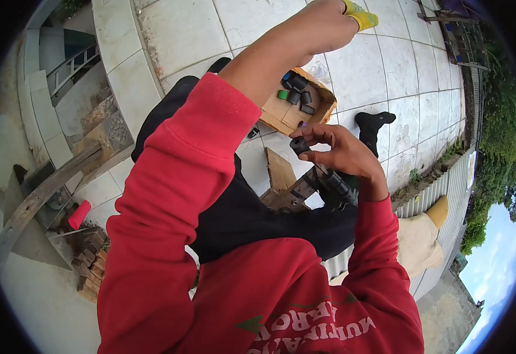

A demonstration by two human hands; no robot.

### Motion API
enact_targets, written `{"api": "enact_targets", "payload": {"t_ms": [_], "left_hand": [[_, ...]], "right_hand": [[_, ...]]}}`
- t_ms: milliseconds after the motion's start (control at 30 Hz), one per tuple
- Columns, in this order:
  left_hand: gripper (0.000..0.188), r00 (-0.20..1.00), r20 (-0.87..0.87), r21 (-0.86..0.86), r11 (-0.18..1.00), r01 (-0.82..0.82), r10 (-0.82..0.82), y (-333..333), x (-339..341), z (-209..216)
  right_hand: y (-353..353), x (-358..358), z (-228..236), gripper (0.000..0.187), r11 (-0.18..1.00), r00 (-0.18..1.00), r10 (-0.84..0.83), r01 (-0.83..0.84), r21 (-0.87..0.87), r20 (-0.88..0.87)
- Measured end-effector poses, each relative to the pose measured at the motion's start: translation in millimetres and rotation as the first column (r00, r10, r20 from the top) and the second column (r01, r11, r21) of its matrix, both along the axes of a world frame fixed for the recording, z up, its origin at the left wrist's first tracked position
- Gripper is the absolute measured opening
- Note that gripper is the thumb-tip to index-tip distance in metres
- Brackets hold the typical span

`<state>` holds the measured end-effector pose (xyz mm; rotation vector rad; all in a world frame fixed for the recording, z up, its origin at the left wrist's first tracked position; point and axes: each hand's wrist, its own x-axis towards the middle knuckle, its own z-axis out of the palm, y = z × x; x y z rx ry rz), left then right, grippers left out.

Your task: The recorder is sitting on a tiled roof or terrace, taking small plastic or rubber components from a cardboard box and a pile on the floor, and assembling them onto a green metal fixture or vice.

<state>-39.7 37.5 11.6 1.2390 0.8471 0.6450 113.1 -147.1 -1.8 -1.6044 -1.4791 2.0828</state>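
Observation:
My right hand (343, 153) is closed, pinching a short black cylinder with a hole in its end (298, 145) between thumb and fingers. It is just off the near corner of a shallow brown box (327, 113). Several black cylinders (294, 97) lie loose in that box, with a green piece (283, 94) and a bit of blue among them. My left arm reaches across beyond the box. At the upper edge my left hand (327, 26) looks curled, with yellow wrapping (364, 19) around its fingers; the picture's edge cuts them off, and anything held is hidden.
Below my right hand are a dark metal fixture (336, 187) and a wooden board (280, 170). My black-clothed legs lie around them, one black-covered foot (375, 123) on the pale tiles (352, 68). Stacked bricks (92, 265) stand at left; a cream sack (420, 242) is at right.

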Motion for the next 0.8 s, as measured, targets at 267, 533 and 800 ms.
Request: {"api": "enact_targets", "payload": {"t_ms": [267,533,800], "left_hand": [[0.049,0.997,0.072,-0.020,1.000,0.017,-0.015,0.1,-0.9,-2.0],[0.052,0.998,0.055,0.031,0.999,0.031,-0.033,-6.0,-14.0,13.0],[0.052,1.000,-0.008,-0.009,1.000,0.021,-0.021,-1.7,1.3,5.2]], "right_hand": [[1.6,18.1,-12.8,0.047,0.987,0.994,0.034,-0.050,-0.154,-0.104],[-6.4,29.0,-8.3,0.046,0.981,0.996,0.046,-0.060,-0.184,-0.081],[-4.5,19.5,-0.4,0.042,0.983,0.979,0.173,-0.165,-0.074,0.111]]}}
